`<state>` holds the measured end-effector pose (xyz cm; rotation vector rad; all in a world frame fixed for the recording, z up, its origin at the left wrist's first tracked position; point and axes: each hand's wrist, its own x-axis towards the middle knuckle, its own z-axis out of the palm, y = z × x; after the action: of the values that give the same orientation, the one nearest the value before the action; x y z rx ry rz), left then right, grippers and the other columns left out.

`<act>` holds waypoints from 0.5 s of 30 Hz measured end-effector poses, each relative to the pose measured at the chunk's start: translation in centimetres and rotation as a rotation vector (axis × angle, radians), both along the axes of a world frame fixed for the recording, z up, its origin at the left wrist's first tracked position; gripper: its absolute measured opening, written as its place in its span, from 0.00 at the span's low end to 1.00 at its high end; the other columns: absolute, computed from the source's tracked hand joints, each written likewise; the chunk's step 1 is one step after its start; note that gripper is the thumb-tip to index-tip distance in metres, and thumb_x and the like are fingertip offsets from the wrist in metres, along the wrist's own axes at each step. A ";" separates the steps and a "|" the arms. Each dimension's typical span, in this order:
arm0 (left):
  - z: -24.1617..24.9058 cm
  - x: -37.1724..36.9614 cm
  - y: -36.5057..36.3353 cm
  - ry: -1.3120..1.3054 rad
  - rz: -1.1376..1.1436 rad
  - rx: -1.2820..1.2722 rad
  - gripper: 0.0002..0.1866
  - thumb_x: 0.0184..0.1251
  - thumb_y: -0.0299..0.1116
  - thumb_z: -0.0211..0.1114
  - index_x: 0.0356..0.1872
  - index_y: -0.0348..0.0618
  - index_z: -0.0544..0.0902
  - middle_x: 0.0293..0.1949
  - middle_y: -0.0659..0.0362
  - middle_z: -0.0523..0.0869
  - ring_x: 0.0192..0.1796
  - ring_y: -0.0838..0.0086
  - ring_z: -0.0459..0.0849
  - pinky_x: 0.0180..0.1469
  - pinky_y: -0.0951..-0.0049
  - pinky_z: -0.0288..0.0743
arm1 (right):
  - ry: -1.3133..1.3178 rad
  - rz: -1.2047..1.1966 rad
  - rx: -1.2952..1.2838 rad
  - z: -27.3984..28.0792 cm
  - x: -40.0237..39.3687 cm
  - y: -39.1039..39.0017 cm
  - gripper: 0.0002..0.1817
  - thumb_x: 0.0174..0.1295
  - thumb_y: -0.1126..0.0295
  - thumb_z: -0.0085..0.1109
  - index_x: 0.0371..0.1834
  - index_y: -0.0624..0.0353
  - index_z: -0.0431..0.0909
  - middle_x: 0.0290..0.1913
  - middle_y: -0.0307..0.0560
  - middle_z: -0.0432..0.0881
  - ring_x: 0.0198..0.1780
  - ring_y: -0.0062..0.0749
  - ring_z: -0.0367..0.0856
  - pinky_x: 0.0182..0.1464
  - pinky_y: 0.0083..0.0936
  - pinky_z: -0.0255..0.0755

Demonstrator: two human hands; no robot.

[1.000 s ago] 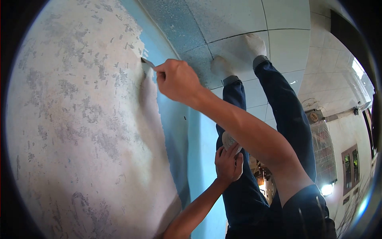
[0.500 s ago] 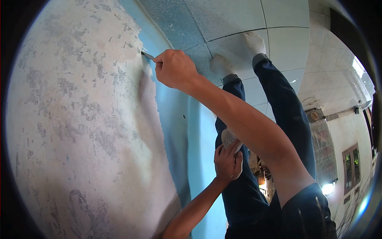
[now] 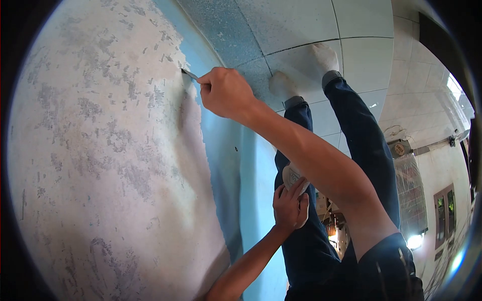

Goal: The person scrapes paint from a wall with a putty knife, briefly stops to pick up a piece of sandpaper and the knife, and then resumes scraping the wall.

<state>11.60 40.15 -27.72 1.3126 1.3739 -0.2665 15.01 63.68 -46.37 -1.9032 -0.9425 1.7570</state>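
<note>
My right hand [image 3: 227, 93] is closed around a scraper [image 3: 190, 74], whose thin metal blade touches the wall where whitish, grey-patched filler [image 3: 115, 125] meets blue paint [image 3: 221, 165]. The handle is hidden inside the fist. Lower down, close to my thigh, my left hand [image 3: 290, 206] grips a round, pale object with grey printing [image 3: 292, 176]. My right forearm overlaps part of that object in this view, and I cannot tell what it is.
Pale floor tiles [image 3: 366, 60] lie below, with a dusty blue strip [image 3: 216, 30] along the wall. My feet [image 3: 325, 56] and dark trousers [image 3: 361, 125] are beside the wall. Farther off are a wooden-framed window [image 3: 444, 213] and a bright lamp [image 3: 414, 240].
The whole view has shifted slightly, so everything sits a little farther right and lower. The scraper blade stays at nearly the same spot on the filler's edge. Both hands keep their grips.
</note>
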 end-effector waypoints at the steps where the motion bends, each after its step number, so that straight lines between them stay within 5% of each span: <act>1: 0.0 0.0 -0.1 -0.004 0.006 0.004 0.22 0.67 0.32 0.59 0.61 0.42 0.83 0.65 0.56 0.83 0.55 0.55 0.85 0.69 0.51 0.66 | -0.015 -0.005 -0.016 -0.5 -0.1 0.1 0.16 0.60 0.73 0.56 0.46 0.57 0.91 0.38 0.58 0.90 0.37 0.52 0.89 0.44 0.38 0.84; 5: 0.0 0.0 0.2 -0.009 -0.031 -0.024 0.22 0.67 0.33 0.59 0.61 0.41 0.82 0.65 0.55 0.83 0.55 0.54 0.84 0.69 0.51 0.66 | 0.030 -0.037 -0.133 -1.7 0.3 0.8 0.15 0.59 0.74 0.56 0.46 0.57 0.91 0.38 0.58 0.89 0.37 0.52 0.89 0.44 0.40 0.84; 11: 0.1 0.1 0.5 -0.006 0.017 -0.043 0.21 0.68 0.33 0.59 0.60 0.40 0.83 0.64 0.54 0.83 0.56 0.54 0.84 0.69 0.50 0.66 | -0.056 0.007 0.028 0.6 -0.1 -1.2 0.15 0.60 0.73 0.57 0.46 0.59 0.90 0.39 0.58 0.90 0.38 0.53 0.89 0.45 0.39 0.84; 15: 0.1 -0.1 0.1 -0.003 0.003 -0.054 0.19 0.68 0.33 0.59 0.58 0.39 0.83 0.63 0.54 0.84 0.56 0.54 0.84 0.69 0.50 0.66 | 0.017 -0.032 -0.176 -0.7 -0.2 0.3 0.14 0.62 0.73 0.57 0.46 0.59 0.90 0.45 0.58 0.89 0.44 0.52 0.89 0.50 0.41 0.83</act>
<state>11.53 40.24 -27.63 1.2654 1.3567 -0.2974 14.81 64.01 -47.11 -1.9943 -0.7689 1.8896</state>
